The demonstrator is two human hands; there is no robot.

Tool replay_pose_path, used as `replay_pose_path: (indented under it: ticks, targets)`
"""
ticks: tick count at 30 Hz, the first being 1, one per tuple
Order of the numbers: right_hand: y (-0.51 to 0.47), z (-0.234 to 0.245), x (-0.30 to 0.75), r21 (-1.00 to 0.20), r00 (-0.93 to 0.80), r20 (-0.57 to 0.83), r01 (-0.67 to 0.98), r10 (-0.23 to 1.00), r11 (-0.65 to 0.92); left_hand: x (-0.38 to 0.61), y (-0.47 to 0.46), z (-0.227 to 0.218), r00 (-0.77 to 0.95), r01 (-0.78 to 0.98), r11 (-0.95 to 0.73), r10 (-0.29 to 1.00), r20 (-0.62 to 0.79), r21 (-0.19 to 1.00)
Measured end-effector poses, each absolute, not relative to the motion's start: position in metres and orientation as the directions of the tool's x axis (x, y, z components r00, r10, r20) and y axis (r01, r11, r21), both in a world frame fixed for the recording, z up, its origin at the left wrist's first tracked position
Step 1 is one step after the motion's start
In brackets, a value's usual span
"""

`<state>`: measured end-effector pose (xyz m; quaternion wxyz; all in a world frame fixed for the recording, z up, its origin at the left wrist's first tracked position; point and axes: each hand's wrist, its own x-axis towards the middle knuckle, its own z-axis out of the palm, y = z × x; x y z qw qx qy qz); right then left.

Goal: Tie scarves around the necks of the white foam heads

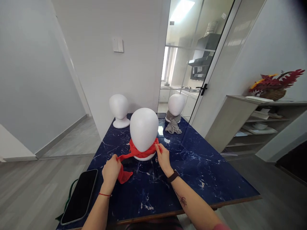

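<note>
A white foam mannequin head (144, 129) stands in the middle of the dark blue marble table (199, 166), with a red scarf (134, 154) wrapped round its neck. My left hand (111, 171) is closed on one end of the scarf, pulled out to the left, and the loose tail hangs down onto the table below it. My right hand (163, 157) pinches the scarf at the right side of the neck. A black watch sits on my right wrist and a red string on my left.
A bare white head (119, 109) stands at the back left. Another head (176, 107) at the back right wears a grey scarf (173, 125). A black phone (80, 195) lies at the table's near left edge. A shelf with a flower basket (273, 86) stands right.
</note>
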<state>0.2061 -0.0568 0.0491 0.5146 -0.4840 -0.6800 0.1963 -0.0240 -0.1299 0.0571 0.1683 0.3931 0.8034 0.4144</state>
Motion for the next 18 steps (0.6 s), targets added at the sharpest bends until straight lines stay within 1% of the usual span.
replay_pose_path:
  ticks: [1, 3, 4, 5, 6, 7, 8, 10, 12, 14, 16, 18]
  targets:
    - [-0.059, 0.049, 0.206, -0.769, 0.013, 0.515, 0.448, 0.857, 0.456, -0.021, -0.131, 0.058, -0.608, 0.475, 0.330, 0.793, 0.034, 0.816]
    - [-0.067, 0.050, 0.202, -0.739, -0.002, 0.569, 0.437, 0.822, 0.512, -0.007, -0.132, 0.059, -0.461, 0.372, 0.254, 0.885, -0.060, 0.893]
    - [-0.072, 0.051, 0.200, -0.700, -0.038, 0.614, 0.435, 0.788, 0.566, 0.003, -0.132, 0.059, -0.347, 0.266, 0.227, 0.929, -0.127, 0.937]
    - [-0.079, 0.051, 0.196, -0.642, -0.096, 0.664, 0.435, 0.742, 0.631, 0.013, -0.132, 0.060, -0.233, 0.112, 0.231, 0.952, -0.201, 0.967]
    - [-0.085, 0.051, 0.193, -0.569, -0.172, 0.710, 0.432, 0.683, 0.699, 0.023, -0.131, 0.061, -0.120, -0.062, 0.263, 0.956, -0.269, 0.963]
    - [-0.092, 0.051, 0.189, -0.485, -0.260, 0.744, 0.424, 0.615, 0.765, 0.031, -0.130, 0.063, -0.041, -0.224, 0.299, 0.948, -0.316, 0.928]
    - [-0.098, 0.051, 0.186, -0.396, -0.355, 0.762, 0.408, 0.542, 0.823, 0.039, -0.129, 0.065, 0.014, -0.349, 0.330, 0.938, -0.347, 0.877]
    - [-0.107, 0.049, 0.180, -0.224, -0.545, 0.742, 0.348, 0.391, 0.910, 0.047, -0.125, 0.069, 0.069, -0.499, 0.357, 0.925, -0.374, 0.790]
    - [-0.113, 0.046, 0.176, -0.074, -0.698, 0.673, 0.264, 0.244, 0.962, 0.049, -0.120, 0.072, 0.054, -0.537, 0.321, 0.936, -0.348, 0.780]
    - [-0.115, 0.041, 0.174, 0.029, -0.793, 0.590, 0.205, 0.149, 0.978, 0.049, -0.116, 0.071, -0.008, -0.496, 0.243, 0.959, -0.284, 0.833]
    - [-0.113, 0.037, 0.175, 0.081, -0.848, 0.515, 0.197, 0.128, 0.977, 0.047, -0.114, 0.065, -0.067, -0.412, 0.180, 0.971, -0.227, 0.893]
    - [-0.108, 0.034, 0.178, 0.083, -0.878, 0.444, 0.239, 0.179, 0.967, 0.044, -0.113, 0.056, -0.106, -0.322, 0.190, 0.966, -0.234, 0.928]
